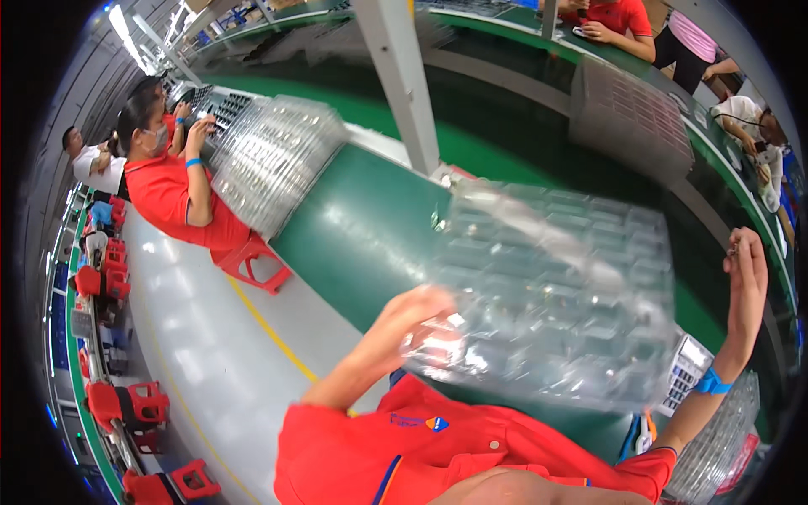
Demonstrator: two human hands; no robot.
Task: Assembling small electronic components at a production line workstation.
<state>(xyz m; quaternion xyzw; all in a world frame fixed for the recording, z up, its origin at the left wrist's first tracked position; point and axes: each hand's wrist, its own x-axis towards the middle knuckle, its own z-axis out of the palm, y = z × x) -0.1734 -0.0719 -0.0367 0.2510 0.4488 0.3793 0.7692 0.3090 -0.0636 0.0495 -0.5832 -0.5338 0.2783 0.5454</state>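
Closest to me, the red shirt (438, 454) fills the bottom of the view, and just above it my left hand (425, 324) has its fingers clamped on the near left corner of the clear plastic blister tray (555, 295), which is lifted and tilted over the green conveyor belt (362, 227). The tray is blurred, so I can't make out what sits in its pockets. Off the tray's right edge, my right hand (745, 273) is raised, blue wristband (714, 383) on the forearm, fingertips pinched together on something tiny, I think, though it is too small to name. Just below the tray's near right corner a calculator (686, 374) lies flat. Beyond the tray's far left corner a grey post (400, 76) rises from the belt. Farther left of the tray, a second stack of clear trays (273, 160) sits at the belt edge, a seated co-worker in red (172, 189) reaching to it. Past the tray's far side, more people (619, 21) work along another line.
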